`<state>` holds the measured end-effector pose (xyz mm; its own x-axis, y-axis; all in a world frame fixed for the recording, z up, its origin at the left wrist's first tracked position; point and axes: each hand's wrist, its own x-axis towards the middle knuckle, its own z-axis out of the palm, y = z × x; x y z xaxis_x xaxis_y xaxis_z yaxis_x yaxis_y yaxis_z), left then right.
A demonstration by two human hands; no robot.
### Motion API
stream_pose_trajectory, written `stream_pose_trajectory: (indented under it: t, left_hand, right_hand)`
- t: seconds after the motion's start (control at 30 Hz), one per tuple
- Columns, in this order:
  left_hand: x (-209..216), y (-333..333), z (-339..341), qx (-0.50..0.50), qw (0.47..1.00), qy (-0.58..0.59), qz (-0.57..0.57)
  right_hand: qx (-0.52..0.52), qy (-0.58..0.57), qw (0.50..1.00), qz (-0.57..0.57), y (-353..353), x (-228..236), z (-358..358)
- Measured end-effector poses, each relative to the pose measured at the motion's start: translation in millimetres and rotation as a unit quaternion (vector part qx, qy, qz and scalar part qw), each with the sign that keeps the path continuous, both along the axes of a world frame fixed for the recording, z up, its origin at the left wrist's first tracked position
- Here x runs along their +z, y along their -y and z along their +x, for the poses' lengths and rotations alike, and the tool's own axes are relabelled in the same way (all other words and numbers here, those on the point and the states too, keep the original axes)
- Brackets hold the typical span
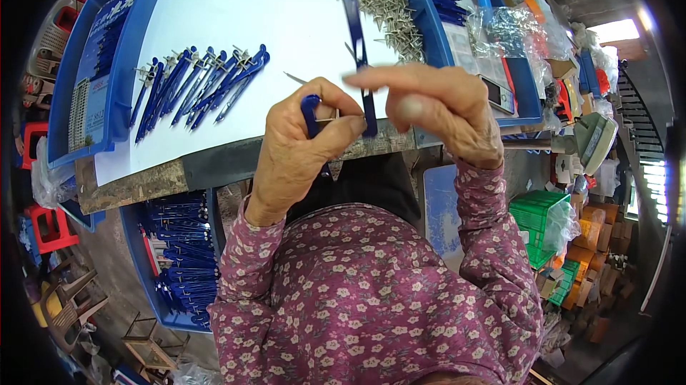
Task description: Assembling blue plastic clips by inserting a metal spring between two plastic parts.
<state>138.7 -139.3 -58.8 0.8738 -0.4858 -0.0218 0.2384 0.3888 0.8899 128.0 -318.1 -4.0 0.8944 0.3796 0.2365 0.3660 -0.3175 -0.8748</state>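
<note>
Gripping 1 hooked blue piece | hands: 2 | blurred strip: 1

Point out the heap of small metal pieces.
In the head view, the heap lies near the top, right of centre, on the white tabletop, beside the right-hand blue tray and beyond the right hand.

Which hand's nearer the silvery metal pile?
Right: the right hand is just below the silvery metal pile in the picture; the left hand is farther off, down and to its left.
</note>
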Motion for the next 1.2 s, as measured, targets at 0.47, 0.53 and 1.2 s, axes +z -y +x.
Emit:
stream_pose_trajectory:
  t: [0.47, 0.53, 1.2]
  left_hand:
    - [-15.7, -5.3, 2.1, 0.042, 0.987, -0.054, -0.148]
    - [-24.4, -6.4, 3.6, 0.049, 0.985, -0.068, -0.153]
    - [-89.8, 5.1, -2.1, -0.092, 0.9, -0.164, -0.394]
  right_hand:
    - [0.017, 0.024, 0.998, -0.064, -12.3, -35.3, -2.3]
    - [-0.002, -0.126, 0.991, -0.051, -17.5, -33.3, -4.5]
    - [-0.038, 0.032, 0.992, -0.119, -36.6, -62.8, -24.4]
